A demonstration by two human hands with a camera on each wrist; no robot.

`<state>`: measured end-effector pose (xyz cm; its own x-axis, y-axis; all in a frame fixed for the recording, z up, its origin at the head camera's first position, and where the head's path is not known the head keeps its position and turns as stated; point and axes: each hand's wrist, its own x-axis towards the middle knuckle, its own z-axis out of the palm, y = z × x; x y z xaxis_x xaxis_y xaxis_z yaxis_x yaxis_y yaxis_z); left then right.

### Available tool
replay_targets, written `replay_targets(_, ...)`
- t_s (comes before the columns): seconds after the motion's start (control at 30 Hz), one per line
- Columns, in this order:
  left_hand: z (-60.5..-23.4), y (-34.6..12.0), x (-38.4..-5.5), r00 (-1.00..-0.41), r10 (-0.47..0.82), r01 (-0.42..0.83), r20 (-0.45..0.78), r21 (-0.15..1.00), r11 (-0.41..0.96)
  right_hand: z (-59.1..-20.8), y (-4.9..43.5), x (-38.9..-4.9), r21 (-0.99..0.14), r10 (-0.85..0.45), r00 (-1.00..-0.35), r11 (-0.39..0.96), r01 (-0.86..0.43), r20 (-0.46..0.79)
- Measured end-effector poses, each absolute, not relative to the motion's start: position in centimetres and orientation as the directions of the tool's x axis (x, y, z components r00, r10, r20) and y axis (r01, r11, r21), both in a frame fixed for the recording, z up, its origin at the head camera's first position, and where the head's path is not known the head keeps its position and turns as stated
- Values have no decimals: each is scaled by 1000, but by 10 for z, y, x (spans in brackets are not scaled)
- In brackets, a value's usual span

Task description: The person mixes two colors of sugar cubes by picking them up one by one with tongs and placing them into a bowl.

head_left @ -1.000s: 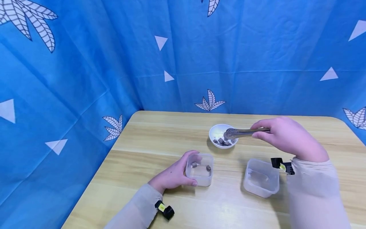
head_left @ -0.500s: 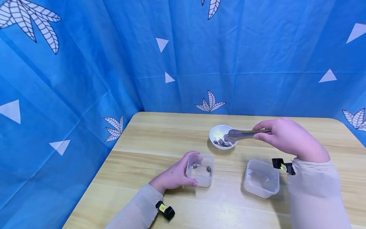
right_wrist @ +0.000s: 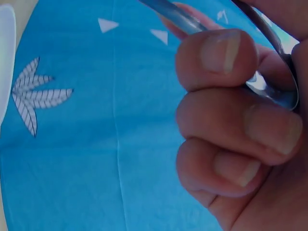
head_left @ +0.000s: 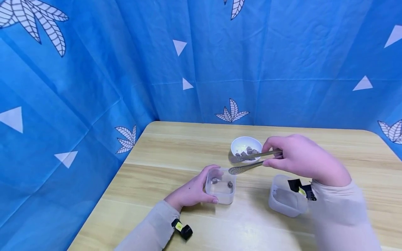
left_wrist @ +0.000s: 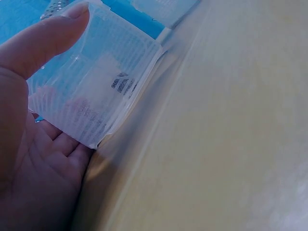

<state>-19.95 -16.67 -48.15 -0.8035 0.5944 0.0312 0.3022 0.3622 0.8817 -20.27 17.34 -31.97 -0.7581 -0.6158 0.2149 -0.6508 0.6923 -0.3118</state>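
Observation:
In the head view my left hand [head_left: 193, 192] grips a clear plastic container [head_left: 224, 199] on the table, thumb at its near side and fingers round the left and far sides. Two small grey-brown cubes [head_left: 230, 184] lie inside it. My right hand [head_left: 299, 155] holds metal tongs [head_left: 242, 169] with perforated tips. Their arms are spread with nothing between the tips, one overlapping the front of a white bowl [head_left: 241, 142], the other near the container's far right corner. Several more cubes [head_left: 249, 150] sit in the bowl. The right wrist view shows curled fingers [right_wrist: 216, 115] round the tongs.
A second clear plastic container [head_left: 284, 209] stands on the right of the wooden table [head_left: 176, 139], partly under my right wrist. A blue patterned curtain [head_left: 207, 62] hangs behind the table and along its left side.
My right hand has brought the tongs from inside the bowl toward the left and nearer me, and their arms have spread apart. My left hand stays on its container.

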Motion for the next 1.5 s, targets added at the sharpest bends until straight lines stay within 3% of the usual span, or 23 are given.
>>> replay_targets(0.2,-482,-165,-200,-804,593,316,41,875,367,-315,146,-195,-222,-700,-679,642,-734,222)
replay_targets(0.4,-483,-168,-199,-805,592,315,35,870,378,-303,106,-191,-92,-748,-643,638,-765,165)
replay_targets(0.7,-485,-170,-200,-793,608,308,37,886,347,-294,49,-197,90,-758,-647,641,-763,-84)
replay_targets(0.87,-485,-169,-201,-783,621,313,44,890,331,-302,42,-203,164,-767,-627,606,-778,-139)
replay_targets(1.0,-484,-170,-200,-789,613,308,32,884,350,-304,47,-207,115,-789,-605,595,-796,-103)
replay_targets(1.17,-481,-169,-198,-810,586,286,-4,870,401,-299,67,-209,-30,-826,-564,564,-825,-1)
replay_targets(1.33,-479,-168,-198,-797,604,294,17,884,363,-299,92,-212,-121,-848,-517,504,-855,119)
replay_targets(1.5,-482,-167,-198,-792,609,305,41,891,336,-308,119,-217,-228,-814,-552,511,-829,180)
